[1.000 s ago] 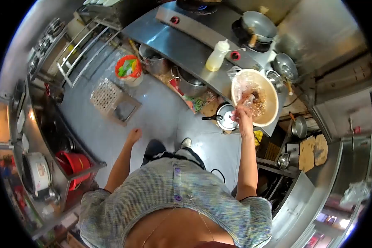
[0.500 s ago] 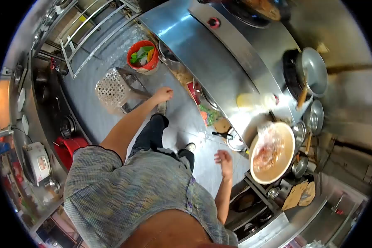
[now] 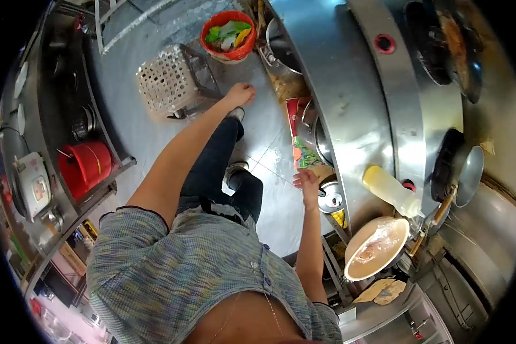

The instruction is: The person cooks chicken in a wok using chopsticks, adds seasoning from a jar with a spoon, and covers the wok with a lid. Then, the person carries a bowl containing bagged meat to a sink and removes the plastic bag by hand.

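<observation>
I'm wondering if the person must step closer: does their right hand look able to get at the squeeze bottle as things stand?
Probably yes, perhaps with a stretch: the right hand looks empty, bare counter lies before the squeeze bottle, and the cream basin sits off to one side.

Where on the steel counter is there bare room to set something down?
Bare: the strip of shiny steel counter between its floor-side edge and the red-knobbed steel panel, beyond the translucent yellow squeeze bottle. Crowded: the end where that bottle, the wide cream basin and the grey wooden-handled pan sit close together.
</observation>
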